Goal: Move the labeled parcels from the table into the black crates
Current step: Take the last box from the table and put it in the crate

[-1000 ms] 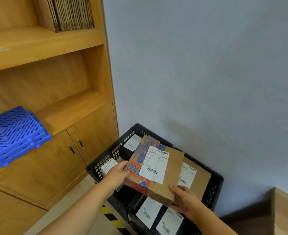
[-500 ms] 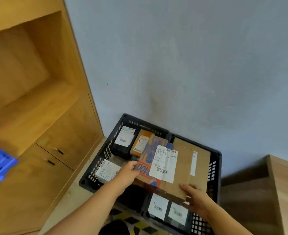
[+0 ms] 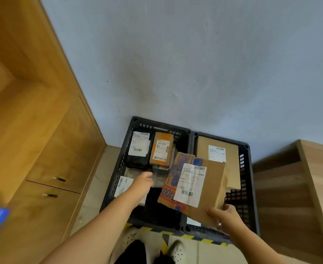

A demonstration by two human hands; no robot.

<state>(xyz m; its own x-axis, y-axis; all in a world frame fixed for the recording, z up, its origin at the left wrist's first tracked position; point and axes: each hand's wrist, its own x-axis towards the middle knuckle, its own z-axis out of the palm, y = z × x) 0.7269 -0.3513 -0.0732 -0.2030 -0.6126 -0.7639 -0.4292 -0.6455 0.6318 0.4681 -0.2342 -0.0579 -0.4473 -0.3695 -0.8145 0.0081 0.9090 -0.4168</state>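
Now, one parcel held over the two black crates, about to go in.

The right hand (image 3: 226, 218) pinches the near corner of the brown labeled parcel (image 3: 200, 187), which tilts above the seam between left crate (image 3: 118, 162) and right crate (image 3: 249, 168). The left hand (image 3: 143, 181), beyond the parcel's left edge, reaches into the left crate, holding nothing, fingers blurred, probably clearing room among the packages beyond its fingertips.

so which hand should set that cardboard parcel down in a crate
Right. The right hand grips the cardboard parcel at its near corner over the right crate; the left hand reaches into the other crate.
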